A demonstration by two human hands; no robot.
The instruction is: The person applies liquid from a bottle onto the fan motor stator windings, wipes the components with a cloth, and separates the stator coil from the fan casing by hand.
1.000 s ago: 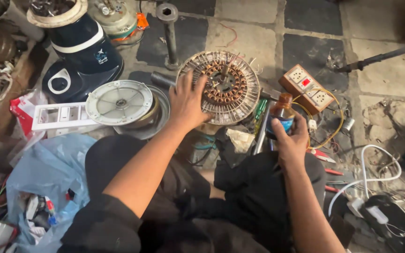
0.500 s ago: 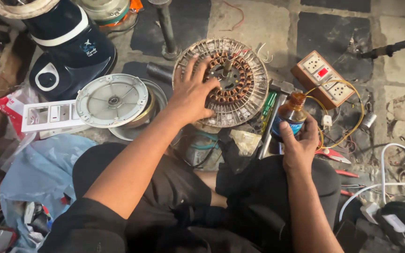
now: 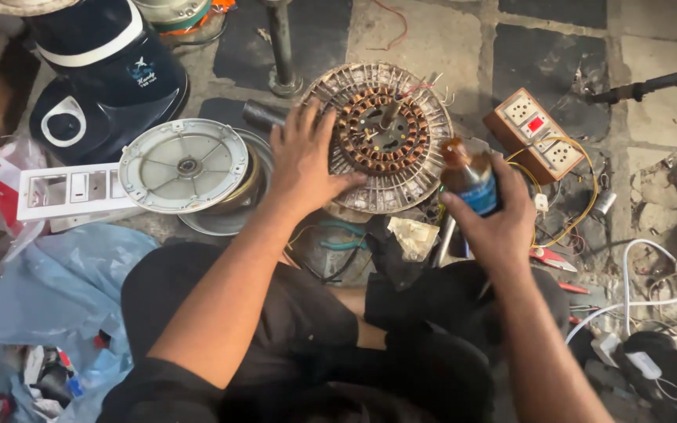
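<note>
Right hand (image 3: 503, 223) wrapped tight around a small brown bottle (image 3: 468, 176) with a blue label, fingers closed round its body, brown cap end pointing up and slightly left. Bottle is held off the floor, just beside the right edge of the fan motor stator (image 3: 381, 137). Left hand (image 3: 303, 160) lies flat and open on the stator's left rim, fingers spread, gripping nothing, palm pressing down on the outer ring.

The stator is a round disc with copper windings in a ring and a short shaft in the middle, thin wires trailing off its top right. It sits on the stone-tile floor (image 3: 425, 31) in front of the person's knees.

Left of the stator: round pale metal motor cover (image 3: 183, 164) resting on a shallow metal bowl, touching a white plastic switch plate frame (image 3: 68, 190). Above that, a dark blue mixer base (image 3: 103, 74) with a white band. A dark metal pipe stand (image 3: 280, 47) is upright above the stator.

Right of the bottle: wooden switchboard (image 3: 541, 143) with white sockets and a red switch, yellow wire looped below it. Red-handled pliers (image 3: 550, 258) lie near the right wrist. White cable (image 3: 644, 274) curls at far right. Blue plastic bag (image 3: 56, 290) at lower left, beside the person's dark trousers.
</note>
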